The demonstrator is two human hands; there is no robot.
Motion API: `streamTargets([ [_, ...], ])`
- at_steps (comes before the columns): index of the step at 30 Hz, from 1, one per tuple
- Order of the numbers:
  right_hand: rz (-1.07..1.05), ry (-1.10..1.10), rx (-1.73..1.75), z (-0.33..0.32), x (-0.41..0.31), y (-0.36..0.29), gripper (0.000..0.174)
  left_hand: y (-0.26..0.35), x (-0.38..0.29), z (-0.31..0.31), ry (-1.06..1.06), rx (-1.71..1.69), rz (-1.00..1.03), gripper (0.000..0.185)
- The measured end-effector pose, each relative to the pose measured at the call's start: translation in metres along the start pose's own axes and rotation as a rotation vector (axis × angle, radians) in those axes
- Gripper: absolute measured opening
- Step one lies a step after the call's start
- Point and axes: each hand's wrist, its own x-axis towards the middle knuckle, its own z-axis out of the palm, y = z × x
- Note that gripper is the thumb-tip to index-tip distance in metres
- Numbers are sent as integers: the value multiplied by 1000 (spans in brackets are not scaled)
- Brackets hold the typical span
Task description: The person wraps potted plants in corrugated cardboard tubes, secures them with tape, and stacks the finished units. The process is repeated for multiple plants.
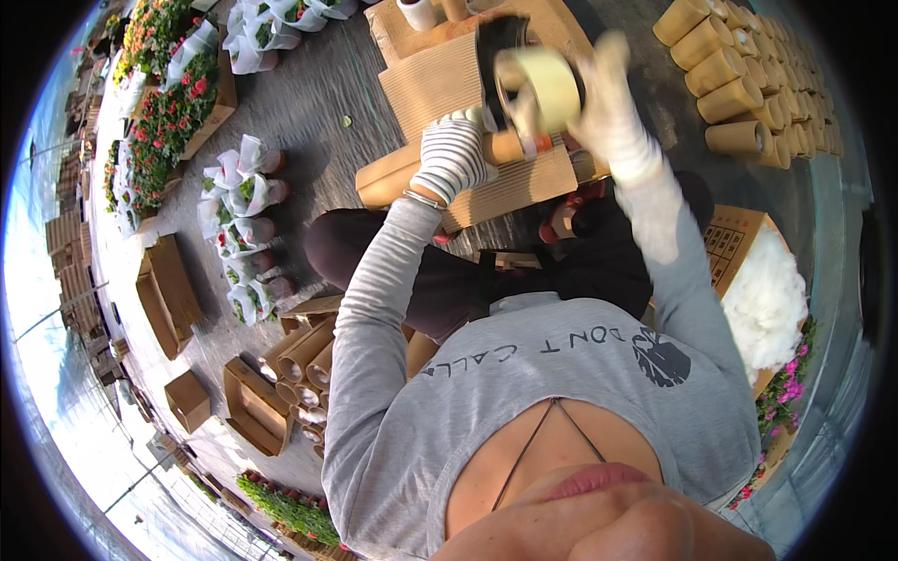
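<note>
My left hand [456, 154], in a striped knit glove, is closed around a rolled brown cardboard tube [386, 175] that lies slantwise over corrugated cardboard [435, 84]. To its right, my gloved right hand [607, 105] is blurred; it holds a wide roll of pale yellow tape [554, 88], its fingers partly hidden behind the roll. The tape is just above the tube's right end, where a bit of orange-red shows. A dark curved piece [499, 63] stands beside the roll; what it is cannot be told.
Cardboard tubes are stacked at the upper right [715, 66] and lower left [298, 361]. White-wrapped potted flowers [245, 182] stand on the dark ground sheet at left, near empty cardboard boxes [168, 298]. A carton of white fluffy filling [765, 301] sits at right. A white cup [419, 14] stands at the top.
</note>
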Motion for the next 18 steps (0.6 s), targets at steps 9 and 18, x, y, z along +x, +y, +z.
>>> streamTargets([
  [9, 440, 378, -197, 73, -124, 62, 43, -13, 21, 6, -54, 9, 21, 86],
  [18, 582, 431, -426, 26, -132, 6, 36, -16, -4, 20, 245, 94, 38, 114],
])
